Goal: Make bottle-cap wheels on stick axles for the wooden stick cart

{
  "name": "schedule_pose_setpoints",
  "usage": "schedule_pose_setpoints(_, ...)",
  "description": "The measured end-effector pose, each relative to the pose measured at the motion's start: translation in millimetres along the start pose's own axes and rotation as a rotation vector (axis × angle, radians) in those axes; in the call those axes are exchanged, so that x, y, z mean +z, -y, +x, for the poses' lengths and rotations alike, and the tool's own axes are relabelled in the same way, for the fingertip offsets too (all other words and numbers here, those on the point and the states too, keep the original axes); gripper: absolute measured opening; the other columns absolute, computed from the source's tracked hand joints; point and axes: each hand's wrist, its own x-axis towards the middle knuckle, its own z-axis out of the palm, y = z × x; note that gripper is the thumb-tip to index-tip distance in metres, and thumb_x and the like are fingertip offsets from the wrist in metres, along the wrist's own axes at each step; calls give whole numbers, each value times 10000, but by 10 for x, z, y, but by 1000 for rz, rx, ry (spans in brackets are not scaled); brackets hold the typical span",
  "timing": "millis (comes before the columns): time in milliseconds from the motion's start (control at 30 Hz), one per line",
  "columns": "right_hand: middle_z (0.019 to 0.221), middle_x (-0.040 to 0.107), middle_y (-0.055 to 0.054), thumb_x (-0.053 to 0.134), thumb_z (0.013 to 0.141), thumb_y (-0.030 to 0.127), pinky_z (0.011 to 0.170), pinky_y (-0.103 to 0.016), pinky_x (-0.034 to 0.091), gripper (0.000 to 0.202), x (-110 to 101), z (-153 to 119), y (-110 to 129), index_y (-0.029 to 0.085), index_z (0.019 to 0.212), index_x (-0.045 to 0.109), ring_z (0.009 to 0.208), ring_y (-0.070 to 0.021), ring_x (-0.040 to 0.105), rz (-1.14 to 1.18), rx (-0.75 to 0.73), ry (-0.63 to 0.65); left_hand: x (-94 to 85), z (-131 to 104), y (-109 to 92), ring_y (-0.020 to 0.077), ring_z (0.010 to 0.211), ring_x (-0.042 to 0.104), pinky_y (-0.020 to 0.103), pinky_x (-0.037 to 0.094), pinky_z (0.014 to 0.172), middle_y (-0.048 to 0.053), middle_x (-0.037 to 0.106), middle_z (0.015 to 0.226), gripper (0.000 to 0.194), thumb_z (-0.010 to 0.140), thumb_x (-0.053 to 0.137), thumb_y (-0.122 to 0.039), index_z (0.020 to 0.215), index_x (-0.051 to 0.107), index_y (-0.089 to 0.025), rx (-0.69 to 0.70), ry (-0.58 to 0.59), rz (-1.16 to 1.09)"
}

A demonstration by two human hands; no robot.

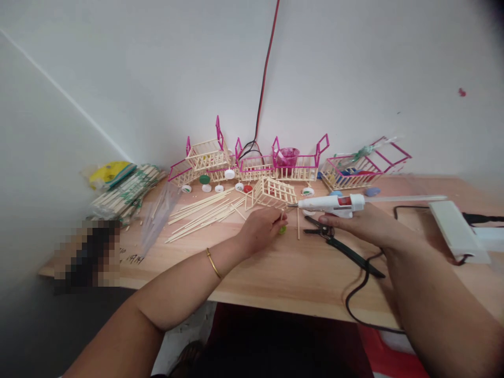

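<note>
My right hand [356, 220] is wrapped round a white glue gun [334, 203], its nozzle pointing left. Close to that nozzle, my left hand [262, 229] has its fingers pinched on a short wooden stick. A green cap [282, 230] lies by the left fingertips. Just behind my left hand rests a small frame of plain sticks [275, 192]. One loose stick [298, 223] lies under the nozzle, and more loose sticks [208, 212] are spread to the left of the hand.
Stick carts with magenta edges [258, 167] line the wall, with a magenta bucket [287, 157] among them. Pliers [354, 254] lie near my right wrist beside a dark cable. Wrapped stick bundles [128, 191] are at the left, a white power box [457, 228] at the right.
</note>
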Motion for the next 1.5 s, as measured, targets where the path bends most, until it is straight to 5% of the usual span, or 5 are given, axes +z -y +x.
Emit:
schedule_pose_setpoints(733, 1020, 727, -67, 636, 743, 535, 854, -451, 500, 453, -9, -16, 17, 217, 1060, 692, 971, -320, 641, 26, 36, 18, 6, -14, 15, 178, 788, 617, 311, 458, 748, 52, 667, 827, 112, 831, 604, -234, 765, 556, -158, -35, -9, -14)
schedule_pose_setpoints(900, 979, 736, -65, 653, 731, 516, 847, -409, 505, 376, -14, -53, 136, 217, 949, 719, 929, -306, 653, 65, 18, -8, 13, -19, 5, 200, 838, 613, 325, 463, 771, 65, 659, 848, 114, 819, 625, -255, 819, 567, -157, -46, 30, 2)
schedule_pose_setpoints(1167, 807, 724, -50, 736, 570, 531, 768, -405, 512, 368, 60, 41, -73, 214, 752, 694, 800, -282, 649, 199, 33, -87, 9, -12, 22, 217, 919, 605, 341, 473, 825, 86, 652, 925, 193, 856, 577, -307, 942, 589, -135, -37, 153, 66)
schedule_pose_setpoints(1333, 744, 699, -31, 736, 497, 526, 763, -409, 503, 353, 37, 19, 64, 228, 663, 645, 797, -289, 630, 152, 112, -190, 43, -20, 60, 232, 1030, 591, 366, 459, 913, 105, 643, 1069, 281, 839, 602, -299, 1068, 585, -136, -44, 134, 26)
schedule_pose_setpoints(1500, 630, 629, -20, 729, 504, 569, 666, -368, 495, 395, 58, 5, 133, 216, 576, 567, 668, -234, 588, 145, 68, -155, 13, -23, 50, 234, 1033, 592, 358, 462, 903, 113, 647, 1070, 313, 832, 614, -300, 1086, 579, -121, -27, 149, -7)
